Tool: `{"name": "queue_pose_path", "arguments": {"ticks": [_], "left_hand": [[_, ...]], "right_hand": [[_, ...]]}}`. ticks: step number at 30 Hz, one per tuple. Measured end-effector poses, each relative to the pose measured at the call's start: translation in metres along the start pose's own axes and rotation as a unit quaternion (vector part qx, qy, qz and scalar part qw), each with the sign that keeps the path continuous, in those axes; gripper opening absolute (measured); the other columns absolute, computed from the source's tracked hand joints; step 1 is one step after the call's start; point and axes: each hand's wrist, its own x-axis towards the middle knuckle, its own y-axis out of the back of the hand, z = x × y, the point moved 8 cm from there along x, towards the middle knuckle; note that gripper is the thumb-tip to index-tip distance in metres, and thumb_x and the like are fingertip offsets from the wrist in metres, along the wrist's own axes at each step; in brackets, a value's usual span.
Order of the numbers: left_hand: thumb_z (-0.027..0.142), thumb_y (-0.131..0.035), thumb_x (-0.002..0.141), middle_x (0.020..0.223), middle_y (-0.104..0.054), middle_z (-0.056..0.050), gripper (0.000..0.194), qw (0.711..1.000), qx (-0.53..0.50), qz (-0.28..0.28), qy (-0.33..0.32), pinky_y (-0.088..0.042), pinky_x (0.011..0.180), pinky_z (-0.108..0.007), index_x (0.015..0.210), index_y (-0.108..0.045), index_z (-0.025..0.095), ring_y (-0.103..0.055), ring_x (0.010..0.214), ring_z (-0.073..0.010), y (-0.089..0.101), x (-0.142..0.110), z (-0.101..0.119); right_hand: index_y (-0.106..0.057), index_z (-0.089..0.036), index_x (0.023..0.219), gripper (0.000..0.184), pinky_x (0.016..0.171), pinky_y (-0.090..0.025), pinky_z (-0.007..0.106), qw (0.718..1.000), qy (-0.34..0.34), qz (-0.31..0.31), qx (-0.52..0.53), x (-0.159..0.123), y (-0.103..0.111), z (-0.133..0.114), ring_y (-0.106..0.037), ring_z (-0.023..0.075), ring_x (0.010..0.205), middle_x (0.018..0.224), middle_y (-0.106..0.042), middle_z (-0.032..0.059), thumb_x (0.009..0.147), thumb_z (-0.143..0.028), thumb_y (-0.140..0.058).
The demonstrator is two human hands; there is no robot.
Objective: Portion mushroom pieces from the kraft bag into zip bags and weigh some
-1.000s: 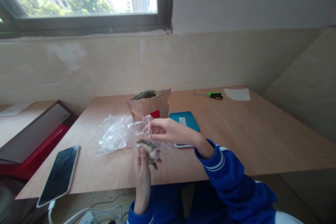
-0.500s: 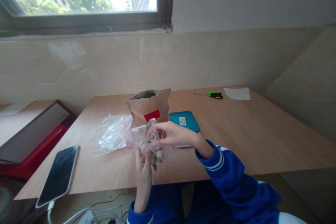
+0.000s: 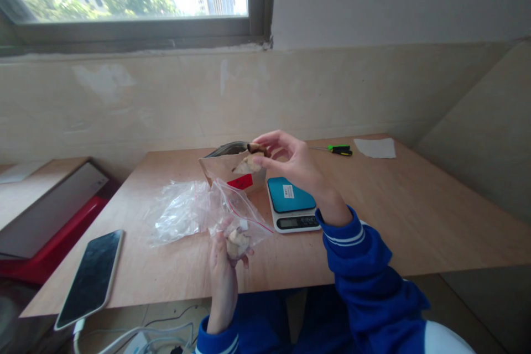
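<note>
My left hand [image 3: 224, 265] grips a small clear zip bag [image 3: 238, 218] with a red seal line, holding it just above the table's front edge; pale brown pieces sit in the bag's bottom. My right hand [image 3: 290, 163] is raised over the open brown paper pouch [image 3: 234, 171] and pinches a couple of brown dried pieces [image 3: 253, 157] at the pouch's mouth. The pouch stands upright with a red label. A teal-topped digital scale [image 3: 290, 204] lies on the table just right of the bag, below my right wrist.
More crumpled clear bags [image 3: 176, 215] lie left of the pouch. A phone [image 3: 91, 276] rests near the table's front left corner. A green-handled screwdriver [image 3: 338, 150] and a white paper [image 3: 375, 148] lie at the back right. A red and white box [image 3: 50, 215] sits at left.
My right hand left the zip bag's mouth and rose to the paper pouch, now pinching dried pieces. The scale's display is uncovered. My left hand kept holding the bag.
</note>
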Motion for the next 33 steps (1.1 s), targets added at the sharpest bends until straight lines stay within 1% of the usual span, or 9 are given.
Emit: {"name": "queue_pose_path", "arguments": {"ticks": [2, 4, 9, 13, 18, 21, 27, 30, 33], "left_hand": [[0.068, -0.063, 0.078, 0.087, -0.069, -0.006, 0.068, 1.0, 0.001, -0.002, 0.003, -0.038, 0.038, -0.02, 0.121, -0.056, 0.016, -0.061, 0.051, -0.0128, 0.0, 0.0, -0.001], [0.068, -0.062, 0.078, 0.087, -0.069, -0.006, 0.067, 1.0, 0.005, -0.005, 0.001, -0.038, 0.039, -0.02, 0.121, -0.057, 0.016, -0.06, 0.051, -0.0127, -0.001, 0.0, 0.0], [0.069, -0.061, 0.078, 0.083, -0.069, -0.006, 0.068, 1.0, 0.013, 0.001, -0.002, -0.038, 0.039, -0.021, 0.121, -0.057, 0.016, -0.06, 0.05, -0.0131, 0.0, 0.0, 0.005], [0.069, -0.061, 0.078, 0.083, -0.069, -0.006, 0.069, 1.0, 0.01, -0.002, 0.004, -0.038, 0.04, -0.021, 0.123, -0.056, 0.016, -0.06, 0.051, -0.0137, 0.001, 0.0, 0.009], [0.069, -0.061, 0.078, 0.082, -0.069, -0.005, 0.068, 1.0, 0.007, -0.001, 0.006, -0.038, 0.04, -0.022, 0.121, -0.057, 0.016, -0.059, 0.049, -0.013, 0.001, 0.0, 0.011], [0.069, -0.059, 0.079, 0.083, -0.069, -0.005, 0.067, 1.0, 0.006, -0.006, 0.008, -0.038, 0.04, -0.022, 0.121, -0.057, 0.017, -0.058, 0.048, -0.0124, -0.001, 0.0, 0.01], [0.069, -0.059, 0.079, 0.084, -0.069, -0.006, 0.068, 1.0, 0.013, -0.013, 0.006, -0.038, 0.04, -0.022, 0.122, -0.057, 0.016, -0.057, 0.048, -0.0121, -0.004, -0.002, 0.009], [0.069, -0.057, 0.08, 0.084, -0.069, -0.007, 0.068, 1.0, 0.019, -0.016, 0.007, -0.038, 0.04, -0.022, 0.122, -0.057, 0.016, -0.057, 0.048, -0.0124, -0.004, -0.003, 0.01], [0.069, -0.057, 0.08, 0.084, -0.068, -0.007, 0.068, 1.0, 0.022, -0.009, 0.007, -0.038, 0.041, -0.022, 0.122, -0.057, 0.016, -0.057, 0.049, -0.0123, -0.003, -0.004, 0.012]], "right_hand": [[-0.067, -0.019, 0.104, 0.029, 0.069, -0.05, 0.027, 0.998, 0.044, 0.035, -0.033, 0.018, 0.004, -0.01, -0.064, 0.0148, 0.084, 0.102, -0.072, 0.0035, 0.08, -0.033, -0.076], [-0.067, -0.018, 0.105, 0.026, 0.073, -0.05, 0.028, 0.992, 0.09, 0.04, -0.082, 0.034, -0.002, -0.018, -0.063, 0.0158, 0.088, 0.102, -0.072, 0.0038, 0.082, -0.028, -0.074], [-0.069, -0.017, 0.099, 0.014, 0.089, -0.046, 0.035, 0.965, 0.165, -0.045, -0.199, 0.05, -0.034, -0.008, -0.059, 0.0191, 0.093, 0.097, -0.073, 0.0036, 0.086, -0.018, -0.07], [-0.071, -0.02, 0.107, 0.017, 0.098, -0.043, 0.039, 0.955, 0.169, -0.109, -0.217, 0.041, -0.047, 0.01, -0.059, 0.0203, 0.102, 0.107, -0.071, 0.0054, 0.095, -0.025, -0.06], [-0.067, -0.02, 0.122, 0.03, 0.107, -0.036, 0.042, 0.95, 0.17, -0.049, -0.257, 0.031, -0.032, 0.006, -0.052, 0.0229, 0.119, 0.125, -0.059, 0.0114, 0.099, -0.031, -0.05], [-0.066, -0.018, 0.122, 0.03, 0.108, -0.035, 0.04, 0.952, 0.164, -0.041, -0.257, 0.027, -0.026, 0.0, -0.051, 0.0221, 0.118, 0.124, -0.06, 0.011, 0.101, -0.027, -0.045], [-0.071, -0.018, 0.106, 0.042, 0.102, -0.034, 0.041, 0.931, 0.122, -0.114, -0.325, 0.026, -0.045, 0.015, -0.048, 0.0244, 0.113, 0.126, -0.06, 0.011, 0.104, -0.038, -0.035], [-0.072, -0.019, 0.106, 0.046, 0.1, -0.032, 0.042, 0.922, 0.114, -0.102, -0.357, 0.026, -0.048, 0.017, -0.048, 0.0257, 0.113, 0.127, -0.059, 0.0118, 0.104, -0.041, -0.031], [-0.069, -0.02, 0.112, 0.052, 0.099, -0.032, 0.04, 0.928, 0.105, -0.074, -0.35, 0.026, -0.047, 0.013, -0.048, 0.0247, 0.111, 0.124, -0.059, 0.0113, 0.104, -0.046, -0.024]]}}
